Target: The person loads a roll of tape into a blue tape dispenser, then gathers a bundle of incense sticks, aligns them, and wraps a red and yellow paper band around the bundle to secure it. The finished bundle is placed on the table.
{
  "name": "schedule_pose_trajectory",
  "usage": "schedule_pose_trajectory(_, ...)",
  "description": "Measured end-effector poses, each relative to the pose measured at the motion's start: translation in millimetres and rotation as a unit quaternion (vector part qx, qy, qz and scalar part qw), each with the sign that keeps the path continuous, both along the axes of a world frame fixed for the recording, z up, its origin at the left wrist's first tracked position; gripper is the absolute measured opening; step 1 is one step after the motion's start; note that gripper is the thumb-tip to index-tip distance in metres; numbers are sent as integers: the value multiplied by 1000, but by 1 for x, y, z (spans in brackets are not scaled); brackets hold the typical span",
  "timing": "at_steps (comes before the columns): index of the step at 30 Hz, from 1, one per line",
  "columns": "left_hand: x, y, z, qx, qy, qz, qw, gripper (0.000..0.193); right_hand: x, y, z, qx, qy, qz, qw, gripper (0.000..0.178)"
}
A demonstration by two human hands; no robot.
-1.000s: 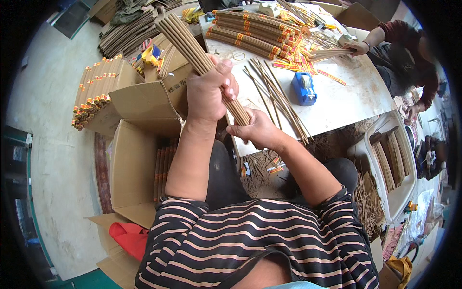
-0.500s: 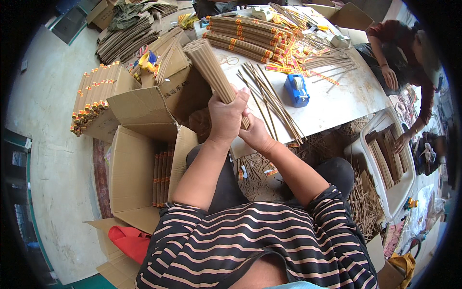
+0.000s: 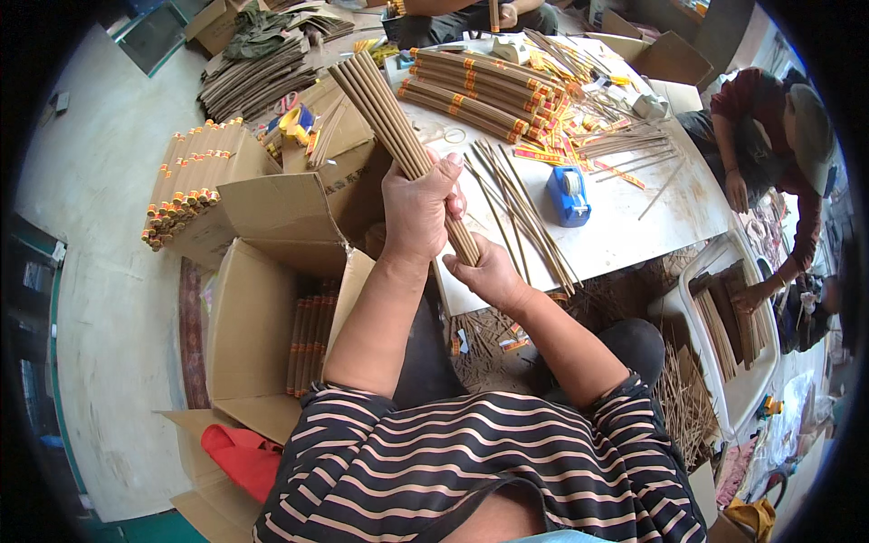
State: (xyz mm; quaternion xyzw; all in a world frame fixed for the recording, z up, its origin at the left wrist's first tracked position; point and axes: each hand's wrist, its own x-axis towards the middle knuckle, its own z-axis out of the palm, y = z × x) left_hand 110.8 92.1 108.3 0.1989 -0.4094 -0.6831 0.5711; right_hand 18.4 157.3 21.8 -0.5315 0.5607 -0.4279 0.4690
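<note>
Had a bundle of brown sticks up in the air by the near left edge of the white worktop, slanted away toward the upper left. Found left grip clamped around the bundle partway along, thumb across the top; found right grip closed on the near end, just below. Saw loose sticks on the worktop near the right grip, a blue tape dispenser beside them, banded bundles stacked farther back. Noted an open cardboard box to the left.

On handling — judged best to keep left grip snug without crushing, for fear of snapping thin sticks; to use right grip as a stop for the near ends, nudging strays lightly into line. Reckoned a slack hold risky: slipping inner sticks, a fanned far end. Could not tell near ends level or not — hidden by right grip.
</note>
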Motion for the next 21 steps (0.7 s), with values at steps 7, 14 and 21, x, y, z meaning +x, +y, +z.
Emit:
schedule_pose_trajectory(7, -7, 44, -20, 65, -42, -34, 996, 23, 11, 24, 1, -95, -76, -61, 991, 29)
schedule_pose_trajectory(14, 0, 59, -1, 82, -35, -61, 994, 22, 8, 58, 41, 36, -47, 7, 998, 26)
schedule_pose_trajectory(21, 4, 53, 5, 96, 17, -127, 987, 21, 4, 69, 51, 46, -79, 26, 996, 17)
